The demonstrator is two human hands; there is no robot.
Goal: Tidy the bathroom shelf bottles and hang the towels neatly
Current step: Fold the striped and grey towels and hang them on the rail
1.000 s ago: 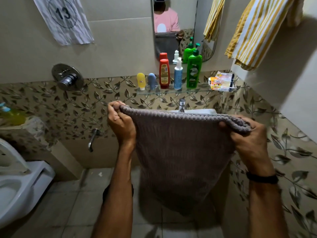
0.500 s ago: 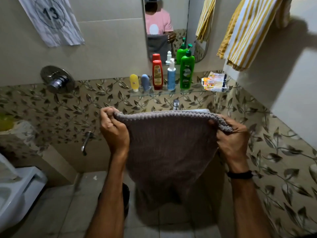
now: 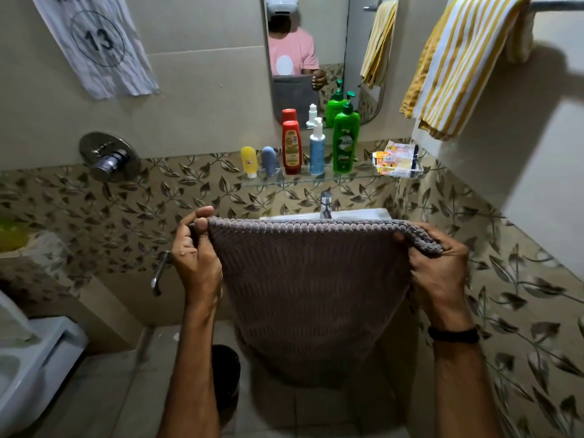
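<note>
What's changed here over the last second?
Very little. The left hand has shifted its fingers on the corner of the grey towel; the right hand still grips the other corner. The bottles, striped towel and sink are unmoved.

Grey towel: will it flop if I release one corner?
Probably floppy: the towel hangs in a tapering drape from the left hand and right hand. Its thick ribbed weave suggests some weight and a non-slip grip.
</note>
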